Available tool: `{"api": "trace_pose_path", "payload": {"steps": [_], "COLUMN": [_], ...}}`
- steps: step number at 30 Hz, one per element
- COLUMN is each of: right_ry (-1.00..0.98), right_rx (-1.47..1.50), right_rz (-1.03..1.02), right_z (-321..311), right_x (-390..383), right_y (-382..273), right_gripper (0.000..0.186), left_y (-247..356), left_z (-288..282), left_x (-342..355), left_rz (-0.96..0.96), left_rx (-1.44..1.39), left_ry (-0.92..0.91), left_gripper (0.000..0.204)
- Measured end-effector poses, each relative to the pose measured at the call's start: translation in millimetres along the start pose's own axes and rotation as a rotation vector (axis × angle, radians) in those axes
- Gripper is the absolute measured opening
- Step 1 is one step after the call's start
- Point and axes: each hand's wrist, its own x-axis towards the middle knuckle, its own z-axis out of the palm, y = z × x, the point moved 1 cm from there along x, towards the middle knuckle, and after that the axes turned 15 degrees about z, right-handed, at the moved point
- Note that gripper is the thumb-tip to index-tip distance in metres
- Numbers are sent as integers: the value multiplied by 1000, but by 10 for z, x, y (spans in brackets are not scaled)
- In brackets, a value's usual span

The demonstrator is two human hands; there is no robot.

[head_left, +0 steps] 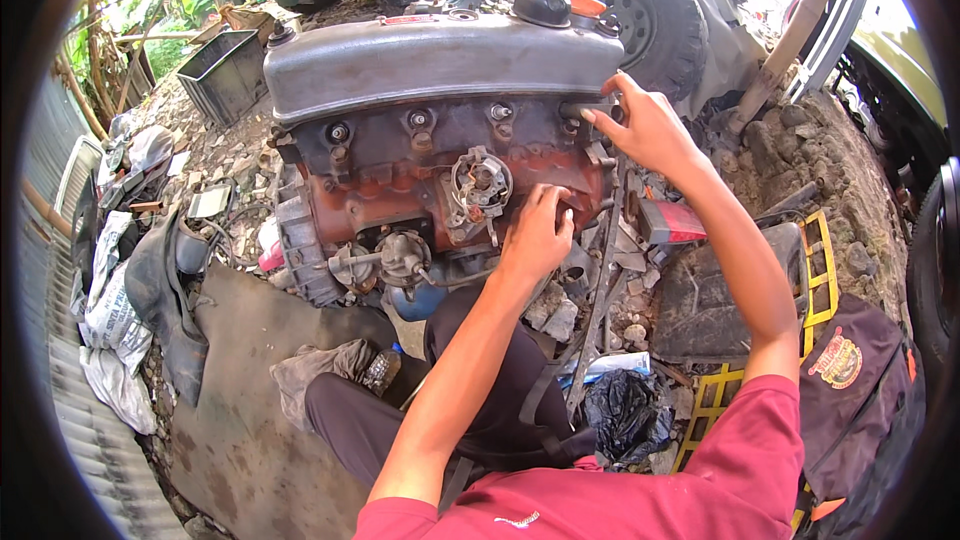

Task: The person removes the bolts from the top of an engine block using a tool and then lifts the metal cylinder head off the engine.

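An engine stands before me, with a grey valve cover (440, 65) over a rust-red block (390, 195). At the right end of its plug row, my right hand (645, 125) has its thumb on a short dark tubular piece (572, 111), its index finger raised by the cover's corner. Lower down, my left hand (540, 230) is curled against the block, right of the open distributor (482, 186); what its fingertips hold, if anything, is hidden. Spark plugs (500, 113) show along the side. Below the distributor sits a round metal pump (402, 255).
Rubble and a red-lensed lamp (672, 222) lie right of the engine. A yellow frame (820, 270), a dark jacket (855, 390) and a black plastic bag (625, 415) are nearer me. A dark mat (240, 400) covers ground at left; a large wheel (640, 20) stands behind.
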Motion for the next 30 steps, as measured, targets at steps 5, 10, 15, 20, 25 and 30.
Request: {"api": "trace_pose_path", "payload": {"steps": [5,10,15,20,25,30], "right_ry": [108,-24,0,75,-7,26], "right_rx": [-64,-190,-74,-255,-439,-340], "right_rz": [-61,246,-167,-198,39,50], "right_z": [83,-19,11,173,133,132], "right_x": [-1,55,-42,1,95,64], "right_y": [99,-129,39,135,-115,-126], "right_gripper": [44,40,34,32,49,54], "left_y": [46,0,52,91,180,138], "left_z": [40,1,-16,-6,27,-51], "left_x": [25,-1,18,4,-11,-4], "left_rz": [13,30,-11,14,55,-11], "left_rx": [-16,2,-26,-30,-93,-103], "left_ry": [0,26,8,8,13,-40], "left_gripper": [27,25,25,25,25,25]}}
